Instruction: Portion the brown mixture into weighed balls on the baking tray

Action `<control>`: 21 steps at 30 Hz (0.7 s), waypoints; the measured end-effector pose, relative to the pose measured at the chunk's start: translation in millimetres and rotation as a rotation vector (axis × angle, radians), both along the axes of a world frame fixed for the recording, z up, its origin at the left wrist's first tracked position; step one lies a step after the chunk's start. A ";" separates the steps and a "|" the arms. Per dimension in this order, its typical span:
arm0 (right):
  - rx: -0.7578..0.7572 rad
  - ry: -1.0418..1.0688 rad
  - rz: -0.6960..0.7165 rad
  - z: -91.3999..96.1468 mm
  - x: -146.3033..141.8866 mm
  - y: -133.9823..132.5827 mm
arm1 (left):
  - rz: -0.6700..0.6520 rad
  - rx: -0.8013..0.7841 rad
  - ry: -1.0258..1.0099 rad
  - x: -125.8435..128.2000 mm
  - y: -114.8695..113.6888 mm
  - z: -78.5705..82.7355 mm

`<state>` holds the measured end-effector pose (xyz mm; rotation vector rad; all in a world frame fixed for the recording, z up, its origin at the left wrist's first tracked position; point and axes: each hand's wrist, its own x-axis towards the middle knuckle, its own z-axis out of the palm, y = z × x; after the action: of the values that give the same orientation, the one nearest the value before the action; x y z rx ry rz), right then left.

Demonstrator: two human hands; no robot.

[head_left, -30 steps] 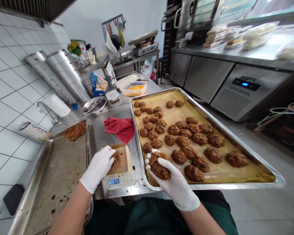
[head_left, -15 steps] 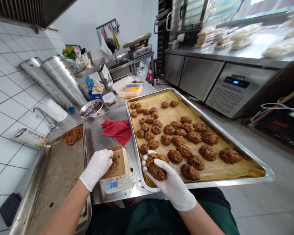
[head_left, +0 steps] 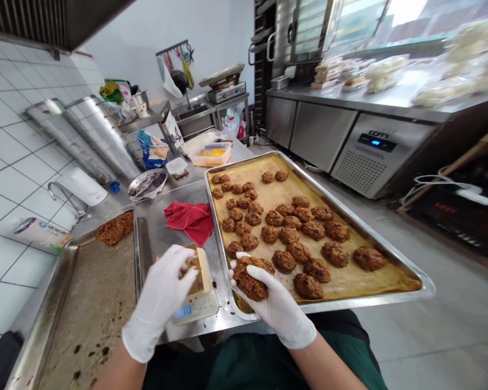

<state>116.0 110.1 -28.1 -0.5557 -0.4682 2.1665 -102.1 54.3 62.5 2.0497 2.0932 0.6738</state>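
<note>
Two gloved hands are at work over the worktop (head_left: 156, 233), and we record each in turn. The right hand (head_left: 278, 306) is curled around a large brown lump (head_left: 250, 279), thumb across its top and fingertips showing along its far side; we find it held at the near left corner of the large tray (head_left: 425, 286). The left hand (head_left: 162, 290) is over the small box (head_left: 205, 276), fingers bent and partly closed toward the thumb. We see brown mixture (head_left: 190, 262) at its fingertips, but we cannot make out whether it is gripped or lies behind them. The box sits on a scale (head_left: 210, 307); its display is lit, the digits too blurred for us to read with confidence. On the large tray's yellow liner (head_left: 252, 165) we note many brown patties (head_left: 289, 234), smaller ones toward the left edge, larger ones toward the middle and right. Beyond the scale we log a crumpled red cloth (head_left: 191, 219), just beside the large tray. To the left we observe a second tray (head_left: 93, 276), stained and crumb-strewn, with a mound of brown mixture (head_left: 115, 227) in its far corner.
</note>
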 end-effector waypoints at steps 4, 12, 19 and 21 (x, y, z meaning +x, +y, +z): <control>0.071 -0.085 -0.018 -6.3 2.2 -0.6 | -0.112 0.166 0.041 66.4 0.2 -15.7; 0.037 -0.094 -0.044 -7.3 -1.8 1.4 | -0.076 0.231 0.033 106.2 -8.7 -31.5; -0.071 -0.034 -0.042 3.7 -4.3 -2.8 | 0.091 0.292 -0.230 22.2 -16.5 2.1; -0.089 -0.016 -0.035 5.2 -3.0 -1.7 | 0.154 0.211 -0.142 -16.5 -9.5 -2.5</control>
<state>112.9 108.4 -23.0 -0.6259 -0.3692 2.1591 -118.7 44.9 60.0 1.8863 2.1953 1.0733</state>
